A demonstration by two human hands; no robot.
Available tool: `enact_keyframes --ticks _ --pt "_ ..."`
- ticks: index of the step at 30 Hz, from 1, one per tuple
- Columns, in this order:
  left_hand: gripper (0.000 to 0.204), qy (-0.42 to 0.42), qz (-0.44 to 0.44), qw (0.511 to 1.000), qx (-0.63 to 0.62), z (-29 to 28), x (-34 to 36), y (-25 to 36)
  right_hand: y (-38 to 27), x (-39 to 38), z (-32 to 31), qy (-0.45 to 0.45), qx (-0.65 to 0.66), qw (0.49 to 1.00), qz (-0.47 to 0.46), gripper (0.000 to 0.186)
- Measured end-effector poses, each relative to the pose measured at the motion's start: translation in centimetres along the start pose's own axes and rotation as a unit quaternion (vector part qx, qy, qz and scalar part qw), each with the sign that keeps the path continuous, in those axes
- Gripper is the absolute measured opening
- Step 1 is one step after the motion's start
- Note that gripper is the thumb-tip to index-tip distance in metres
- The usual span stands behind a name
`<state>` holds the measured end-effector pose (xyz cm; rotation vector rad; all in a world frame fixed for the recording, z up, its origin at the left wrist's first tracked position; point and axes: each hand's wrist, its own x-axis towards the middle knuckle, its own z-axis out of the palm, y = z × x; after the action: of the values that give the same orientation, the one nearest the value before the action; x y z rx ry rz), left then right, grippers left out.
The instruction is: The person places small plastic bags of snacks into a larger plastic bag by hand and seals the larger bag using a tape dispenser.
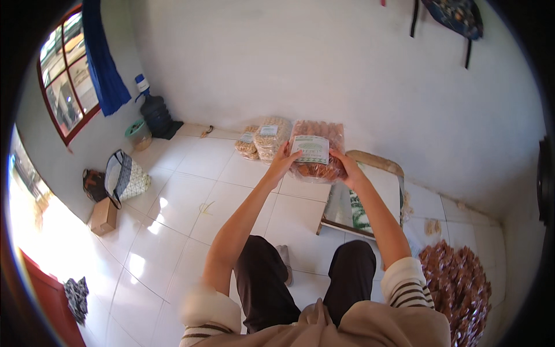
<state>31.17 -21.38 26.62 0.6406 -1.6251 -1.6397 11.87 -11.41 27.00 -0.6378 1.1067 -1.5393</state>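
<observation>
Both my arms reach forward to a clear plastic bag of reddish-brown snacks (324, 171), which carries a white and green label on its front. My left hand (282, 162) grips the bag's left edge, the thumb lying over the label. On the opposite edge, my right hand (347, 168) holds it with the thumb on the front; the fingers behind are hidden. Just left of it, packs of pale snacks (274, 137) and a smaller labelled pack (247, 142) rest on the floor by the wall.
A low table (376, 188) with a green-printed sheet stands right of the bag. Many small brown packets (457, 283) are heaped at lower right. Along the left are a water jug (156, 115), a bucket (137, 136), a woven bag (130, 179) and a cardboard box (103, 217).
</observation>
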Motion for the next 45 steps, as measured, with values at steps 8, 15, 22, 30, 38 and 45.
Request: enact_keyframes --ticks 8,15,22,30,38,45 --pt "0.086 0.039 0.053 0.997 -0.045 -6.4 8.2 -10.7 6.2 15.1 -2.6 -0.006 -0.081 0.995 0.056 0.061" --pt "0.071 0.103 0.009 0.993 0.055 -8.5 19.5 -26.9 17.2 28.7 -8.9 0.128 -0.126 0.984 0.000 0.075" --pt "0.059 0.040 -0.064 0.996 0.052 -8.9 27.9 -33.8 24.1 38.6 -14.4 0.180 -0.118 0.976 -0.046 0.075" --pt "0.058 0.029 0.083 0.874 0.479 -8.1 33.2 -40.3 28.2 46.2 -18.0 0.193 -0.227 0.942 -0.156 0.067" --pt "0.057 0.017 0.077 0.809 0.582 -9.1 36.4 -39.6 26.2 49.1 -16.4 0.224 -0.479 0.846 -0.075 0.072" --pt "0.062 -0.008 0.112 0.846 0.521 -6.3 31.4 -33.8 21.7 41.5 -15.4 0.086 -0.504 0.804 -0.305 0.048"
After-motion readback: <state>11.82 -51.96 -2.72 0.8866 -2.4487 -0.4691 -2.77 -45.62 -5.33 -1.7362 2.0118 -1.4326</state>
